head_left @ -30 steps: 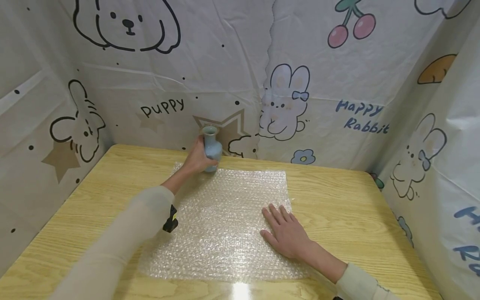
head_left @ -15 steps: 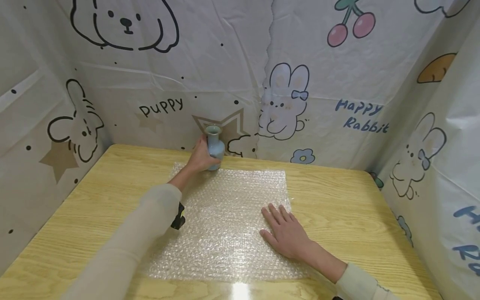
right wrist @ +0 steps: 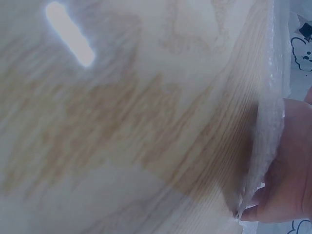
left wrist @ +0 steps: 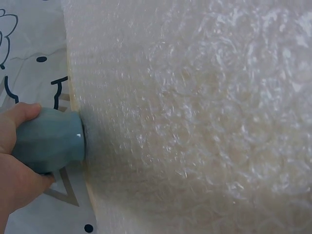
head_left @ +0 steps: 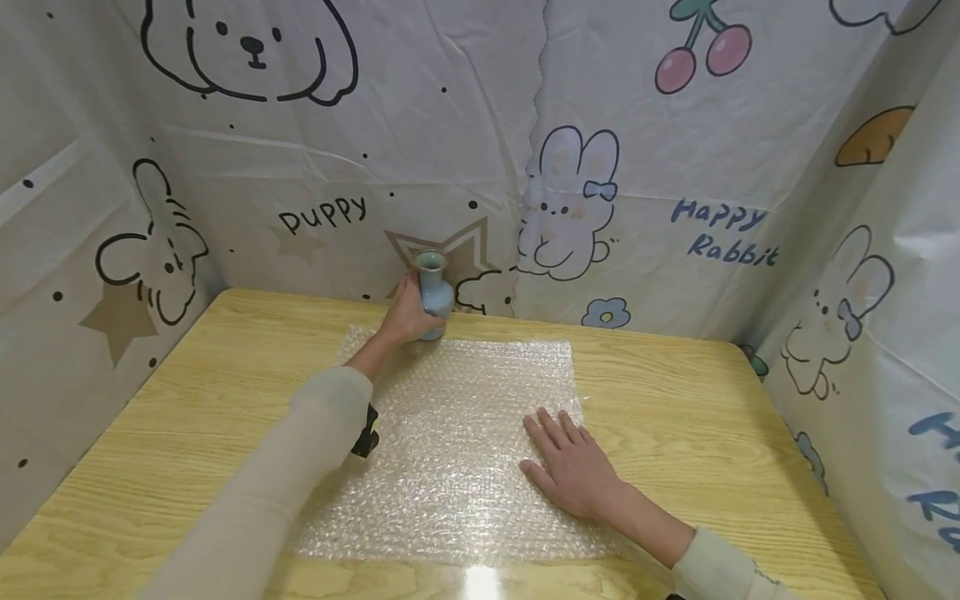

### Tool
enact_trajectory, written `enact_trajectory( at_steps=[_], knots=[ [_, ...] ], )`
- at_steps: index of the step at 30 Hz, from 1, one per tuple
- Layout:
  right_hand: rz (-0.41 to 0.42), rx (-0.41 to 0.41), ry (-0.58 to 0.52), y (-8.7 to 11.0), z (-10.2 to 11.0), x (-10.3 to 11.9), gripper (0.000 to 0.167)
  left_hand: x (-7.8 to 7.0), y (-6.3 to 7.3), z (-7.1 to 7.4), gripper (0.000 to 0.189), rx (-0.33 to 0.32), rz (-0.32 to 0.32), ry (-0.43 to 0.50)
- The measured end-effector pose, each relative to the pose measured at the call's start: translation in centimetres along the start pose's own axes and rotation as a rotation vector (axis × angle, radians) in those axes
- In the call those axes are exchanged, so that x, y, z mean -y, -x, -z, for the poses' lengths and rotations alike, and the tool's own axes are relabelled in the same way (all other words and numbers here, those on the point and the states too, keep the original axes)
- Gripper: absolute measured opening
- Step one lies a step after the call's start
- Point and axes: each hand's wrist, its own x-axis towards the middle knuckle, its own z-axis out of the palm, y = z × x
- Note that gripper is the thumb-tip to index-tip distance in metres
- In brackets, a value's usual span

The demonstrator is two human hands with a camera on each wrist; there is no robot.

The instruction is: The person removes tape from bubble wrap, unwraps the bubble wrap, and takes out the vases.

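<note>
Near the table's back edge, my left hand (head_left: 406, 312) grips a pale blue-green vase (head_left: 437, 293) round its body, thumb on the near side. The vase is upright, its flared mouth facing up. Its base (left wrist: 73, 136) is close to the far edge of the bubble wrap in the left wrist view; whether it touches the surface I cannot tell. A sheet of bubble wrap (head_left: 450, 433) lies spread on the table. My right hand (head_left: 576, 473) rests on the sheet's right side with fingers extended. In the right wrist view that hand (right wrist: 295, 161) is partly hidden behind the wrap's edge.
The table (head_left: 675, 417) has a yellow wood-grain top. A cloth (head_left: 480, 100) with cartoon prints hangs behind the table and along both sides, close behind the vase. Part of a black wrist device (head_left: 366, 433) shows beside the left sleeve (head_left: 300, 450).
My left hand and the vase have moved a little to the right along the back edge. The right hand and the bubble wrap stay in place.
</note>
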Motion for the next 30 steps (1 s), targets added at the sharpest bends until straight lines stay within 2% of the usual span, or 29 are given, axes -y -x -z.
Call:
enact_trajectory(
  at_steps=[10, 21, 30],
  knots=[
    [0.006, -0.010, -0.005, -0.11, 0.17, 0.10, 0.067, -0.13, -0.08, -0.21, 0.107, 0.001, 0.025, -0.007],
    [0.008, -0.021, -0.008, -0.06, 0.36, 0.09, 0.066, -0.18, -0.16, -0.76, 0.108, -0.037, 0.059, -0.033],
    [-0.006, 0.000, 0.000, -0.01, 0.22, 0.06, 0.067, -0.40, -0.04, -0.66, 0.108, 0.001, 0.083, -0.059]
  ],
)
